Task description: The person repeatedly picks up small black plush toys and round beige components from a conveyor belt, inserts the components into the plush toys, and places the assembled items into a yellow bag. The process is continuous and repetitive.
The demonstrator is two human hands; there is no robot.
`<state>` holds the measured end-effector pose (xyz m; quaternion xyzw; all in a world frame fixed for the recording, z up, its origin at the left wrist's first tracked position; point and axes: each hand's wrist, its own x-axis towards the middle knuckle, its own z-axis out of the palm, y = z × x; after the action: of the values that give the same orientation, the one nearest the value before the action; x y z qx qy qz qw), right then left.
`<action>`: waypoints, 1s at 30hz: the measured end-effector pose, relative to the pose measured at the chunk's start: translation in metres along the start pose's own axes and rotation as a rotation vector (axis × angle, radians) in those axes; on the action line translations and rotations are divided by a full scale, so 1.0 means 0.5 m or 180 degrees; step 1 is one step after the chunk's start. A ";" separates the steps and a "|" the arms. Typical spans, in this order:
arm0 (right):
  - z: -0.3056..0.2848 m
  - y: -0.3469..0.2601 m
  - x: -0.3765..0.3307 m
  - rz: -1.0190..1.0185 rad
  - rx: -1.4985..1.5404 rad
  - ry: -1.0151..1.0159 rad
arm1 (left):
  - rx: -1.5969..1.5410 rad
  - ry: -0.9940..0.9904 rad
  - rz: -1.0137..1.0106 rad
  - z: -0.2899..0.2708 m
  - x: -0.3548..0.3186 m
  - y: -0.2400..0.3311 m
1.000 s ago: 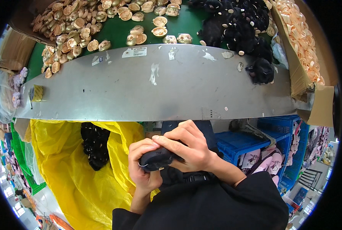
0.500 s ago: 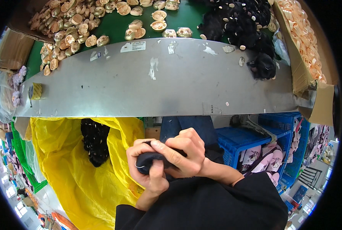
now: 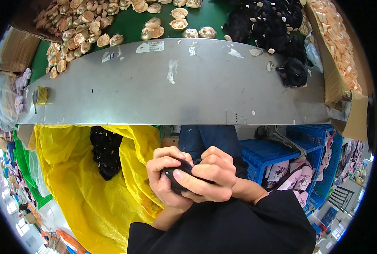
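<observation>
Between both hands, just in front of my body and below the table edge, is a small rounded black plush piece (image 3: 180, 175). My left hand (image 3: 165, 180) wraps around its left side with curled fingers. My right hand (image 3: 213, 175) closes on it from the right, thumb pressed across the front. A small pale spot shows at its left edge; fingers hide much of the rest. More black furry pieces with cream ovals (image 3: 105, 154) lie inside the yellow sack (image 3: 70, 186) to the left of my hands.
Beyond the grey metal table edge (image 3: 133, 93) lie gold-and-peach plastic doll-face shells (image 3: 80, 38) and a black furry pile (image 3: 277, 29). A cardboard box (image 3: 330, 72) holds peach plastic parts. A tape roll (image 3: 40, 96) sits at left; blue crates (image 3: 260, 154) stand at right.
My fingers have shifted around the black piece; the left thumb no longer pokes into its front. Its furry side now shows, and the pale curved line is out of sight.
</observation>
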<state>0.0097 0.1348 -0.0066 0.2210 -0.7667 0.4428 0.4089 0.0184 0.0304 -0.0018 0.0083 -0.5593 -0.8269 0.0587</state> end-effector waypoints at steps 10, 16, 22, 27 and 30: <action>-0.002 0.006 -0.013 0.0467 0.0684 0.0376 | -0.0155 -0.0585 0.0312 0.001 -0.006 -0.002; -0.008 0.015 0.002 0.1103 0.0735 0.0012 | 0.0741 -0.0539 0.0617 -0.008 0.021 0.012; -0.028 0.005 0.024 0.2213 0.0997 -0.0209 | 0.1339 -0.1192 0.0913 -0.043 0.039 0.021; -0.070 0.005 0.070 0.1973 0.0554 0.0078 | 0.1309 -0.0246 0.0148 -0.033 0.033 0.019; -0.145 -0.028 0.152 0.1583 0.0727 0.1483 | 0.0957 -0.0336 0.0418 -0.035 0.059 0.001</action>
<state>0.0075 0.1917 0.0825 -0.0350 -0.6289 0.6500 0.4252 -0.0096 0.0109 -0.0066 -0.0630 -0.6782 -0.7276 0.0812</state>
